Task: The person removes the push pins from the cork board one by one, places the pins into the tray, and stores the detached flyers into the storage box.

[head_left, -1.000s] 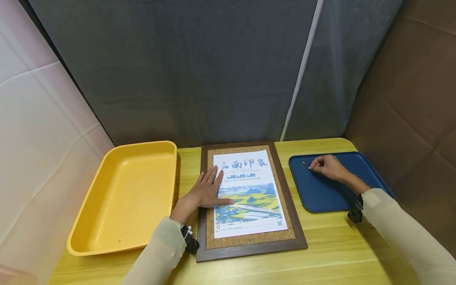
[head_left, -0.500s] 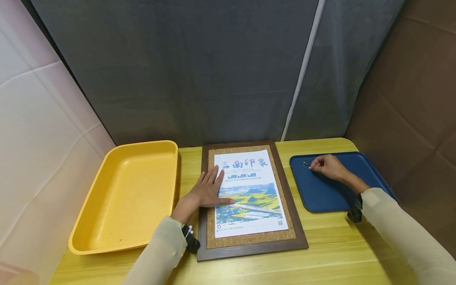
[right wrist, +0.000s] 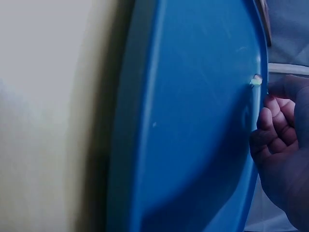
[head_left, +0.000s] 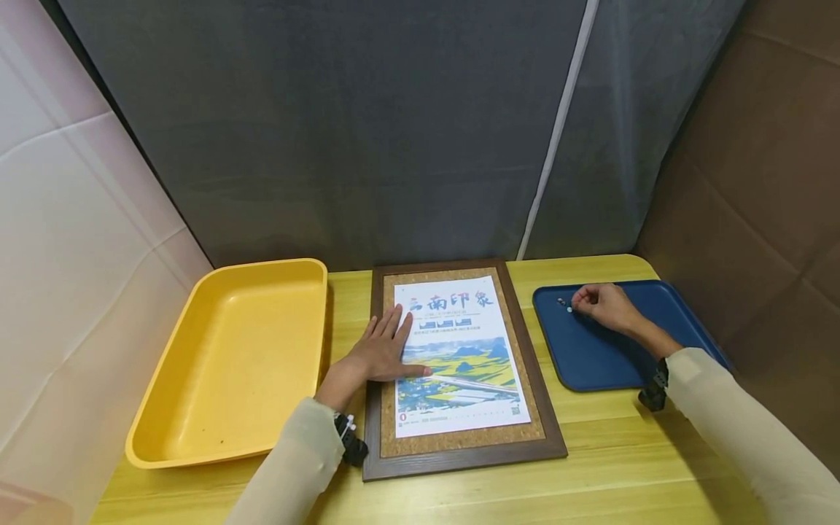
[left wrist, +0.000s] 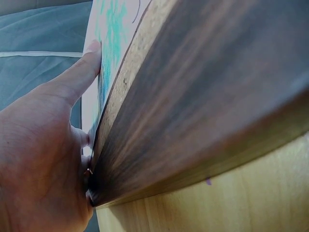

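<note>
A dark wooden frame [head_left: 554,437] with a cork board lies flat on the table, and a printed poster [head_left: 459,364] lies on the cork. My left hand [head_left: 394,343] presses flat on the poster's left side with straight fingers. The left wrist view shows that hand [left wrist: 43,145] beside the frame's edge [left wrist: 203,111]. My right hand [head_left: 577,305] rests on the blue tray [head_left: 590,357], its curled fingertips pinching a small white pushpin [head_left: 569,310]. A darker pin [head_left: 560,300] lies just beyond it. In the right wrist view the white pushpin [right wrist: 255,79] sits at my fingertips [right wrist: 285,87].
A deep yellow tray [head_left: 197,437] stands left of the frame. The wooden table [head_left: 623,452] ends close behind at a grey curtain [head_left: 394,146]. A brown cardboard wall [head_left: 755,182] stands at the right and a pale panel [head_left: 65,219] at the left.
The right hand has crept slightly toward the tray's far left corner. The left hand stays flat on the poster.
</note>
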Demonstrator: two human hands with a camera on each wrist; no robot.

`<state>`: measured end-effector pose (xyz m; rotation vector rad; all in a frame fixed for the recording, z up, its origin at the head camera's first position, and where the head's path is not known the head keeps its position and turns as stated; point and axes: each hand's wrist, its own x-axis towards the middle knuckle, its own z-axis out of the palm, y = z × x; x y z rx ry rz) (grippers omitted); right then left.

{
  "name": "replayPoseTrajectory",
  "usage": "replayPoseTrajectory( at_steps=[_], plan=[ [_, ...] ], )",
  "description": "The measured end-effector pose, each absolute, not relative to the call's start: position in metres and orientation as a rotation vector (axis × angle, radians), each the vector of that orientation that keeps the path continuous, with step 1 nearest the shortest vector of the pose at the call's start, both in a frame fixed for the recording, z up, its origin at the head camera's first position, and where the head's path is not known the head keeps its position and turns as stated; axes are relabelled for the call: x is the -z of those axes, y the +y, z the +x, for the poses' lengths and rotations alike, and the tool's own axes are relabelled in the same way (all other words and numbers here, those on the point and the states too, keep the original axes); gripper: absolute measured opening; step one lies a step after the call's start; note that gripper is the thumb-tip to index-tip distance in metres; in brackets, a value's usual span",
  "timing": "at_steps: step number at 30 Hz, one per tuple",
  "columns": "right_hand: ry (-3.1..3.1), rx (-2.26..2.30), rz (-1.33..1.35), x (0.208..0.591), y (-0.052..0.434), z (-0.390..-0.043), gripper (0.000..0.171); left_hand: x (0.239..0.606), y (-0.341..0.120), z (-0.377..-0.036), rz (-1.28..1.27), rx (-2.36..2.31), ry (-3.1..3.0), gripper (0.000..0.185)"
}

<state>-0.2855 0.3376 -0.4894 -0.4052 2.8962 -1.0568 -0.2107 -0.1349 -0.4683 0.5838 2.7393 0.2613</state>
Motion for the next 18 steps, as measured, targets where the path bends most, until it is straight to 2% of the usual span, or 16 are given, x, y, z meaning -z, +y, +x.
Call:
replayPoseTrajectory(
  at_steps=[18],
  plan=[
    [2.833,1.112,-0.758,0.469,0.276,-0.265,0.005,0.470,-0.133,-0.212,0.573,-0.232,2.738,0.117]
  ],
)
